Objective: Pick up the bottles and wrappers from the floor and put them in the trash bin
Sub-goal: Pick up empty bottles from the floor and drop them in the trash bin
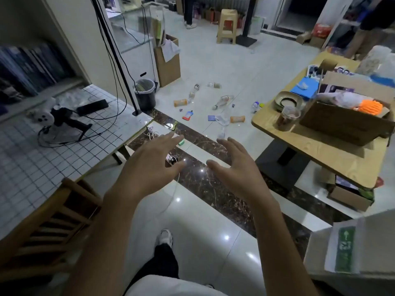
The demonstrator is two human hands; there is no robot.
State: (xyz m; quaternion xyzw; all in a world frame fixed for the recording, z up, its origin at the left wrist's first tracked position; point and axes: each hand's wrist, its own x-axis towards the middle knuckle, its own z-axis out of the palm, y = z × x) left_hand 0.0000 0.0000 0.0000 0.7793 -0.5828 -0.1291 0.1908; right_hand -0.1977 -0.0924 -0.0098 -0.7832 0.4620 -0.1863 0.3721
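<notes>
A grid-patterned table (pixel 42 157) is seen at nine o'clock and a wooden table (pixel 299 144) bearing an open cardboard box (pixel 342 124) at three o'clock. The lane of glossy pale floor tiles (pixel 213 67) between them is left unobstructed. The left hand (pixel 149 165) and the right hand (pixel 237 167) are held out side by side over a dark marbled strip (pixel 203 182), fingers spread and nearly straight, nothing gripped. The litter is scattered well beyond the fingertips at twelve o'clock: a clear plastic bottle (pixel 222 101), an orange bottle (pixel 180 102) lying on its side, a flat red wrapper (pixel 187 115) and a square blue wrapper (pixel 211 118). The trash bin (pixel 145 94) — dark and round — is found at ten o'clock of the litter, beside a tall brown carton (pixel 167 67).
</notes>
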